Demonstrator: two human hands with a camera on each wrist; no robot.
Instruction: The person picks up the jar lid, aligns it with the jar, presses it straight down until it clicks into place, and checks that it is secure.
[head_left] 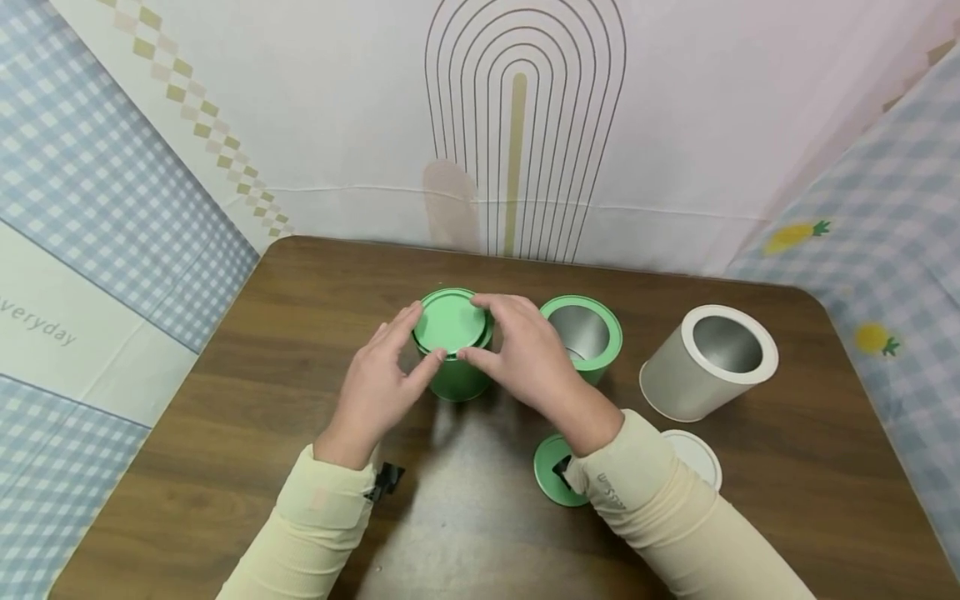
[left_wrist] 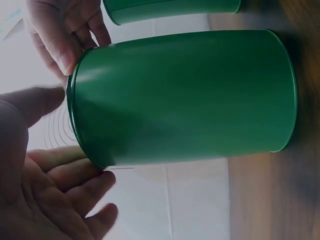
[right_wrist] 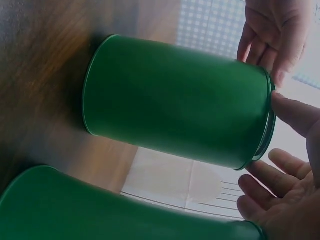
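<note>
Pinching the green lid [head_left: 450, 323] by its rim, the left hand [head_left: 375, 385] and right hand [head_left: 534, 358], fingers partly spread and curved, hold it atop the green canister [head_left: 459, 383] near the head view's centre, probably light, stiff and slick, best held by opposite edges.

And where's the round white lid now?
In the head view's lower right, the round white lid lies in front of the white metal can, partly hidden by the cream right sleeve.

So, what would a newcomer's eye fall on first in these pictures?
Probably the left hand and right hand, around the green lid atop the leftmost can. Next, the open green can and the open white can, standing to its right.
</note>
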